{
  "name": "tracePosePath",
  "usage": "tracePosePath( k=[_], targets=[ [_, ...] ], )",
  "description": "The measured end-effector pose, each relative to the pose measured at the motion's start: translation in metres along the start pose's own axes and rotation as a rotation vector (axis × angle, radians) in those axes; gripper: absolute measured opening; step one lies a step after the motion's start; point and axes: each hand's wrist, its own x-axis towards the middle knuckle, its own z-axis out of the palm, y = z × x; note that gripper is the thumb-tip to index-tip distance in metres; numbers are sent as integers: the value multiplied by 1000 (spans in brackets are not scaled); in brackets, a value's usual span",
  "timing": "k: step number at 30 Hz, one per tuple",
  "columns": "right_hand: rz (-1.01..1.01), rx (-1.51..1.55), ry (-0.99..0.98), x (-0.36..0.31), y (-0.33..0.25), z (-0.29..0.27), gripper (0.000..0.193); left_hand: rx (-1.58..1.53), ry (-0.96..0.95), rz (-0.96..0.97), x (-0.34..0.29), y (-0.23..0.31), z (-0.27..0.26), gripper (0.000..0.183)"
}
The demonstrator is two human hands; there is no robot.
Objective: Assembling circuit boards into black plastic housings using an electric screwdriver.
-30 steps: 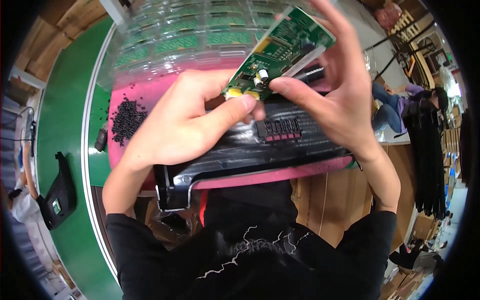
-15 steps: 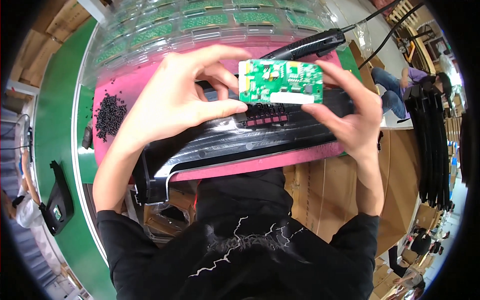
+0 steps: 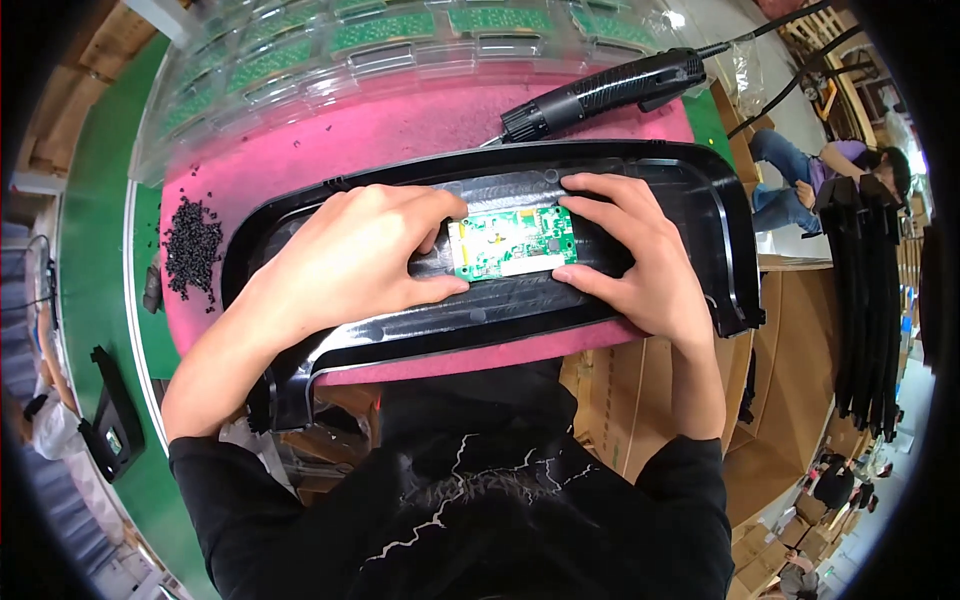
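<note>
The pink mat spreads beneath everything, and across it the long black plastic housing lies with its hollow side facing me. My left hand and right hand have come down into that hollow, where half a second ago they held up the green circuit board in front of it. Each hand is now closed on one end of the board, thumb at the near corner and fingers at the far one. The black power screwdriver lies beyond the housing, out of my grip. The board is roughly level over the middle of the housing floor, hiding the slotted opening that showed earlier; I judge that the work has passed from turning the board about to settling its position, though I can't tell whether it sits fully down. Its white strip runs along the near edge.
</note>
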Motion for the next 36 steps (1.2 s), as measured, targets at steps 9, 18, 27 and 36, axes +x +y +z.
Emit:
tracePosePath(
  k=[9, 18, 27, 36],
  targets=[
    [-1, -17, 19, -2, -2, 6, 54, -2, 24, 36, 0, -5, 4, 50],
    [41, -58, -19, 8, -13, 11, 57, 36, -31, 37, -7, -20, 4, 56],
    [90, -113, 272, -3, -13, 5, 61, -22, 631, -34, -36, -24, -55, 20],
    [398, 288, 587, 9, 53, -79, 54, 397, 254, -464, -137, -113, -53, 46]
  ],
)
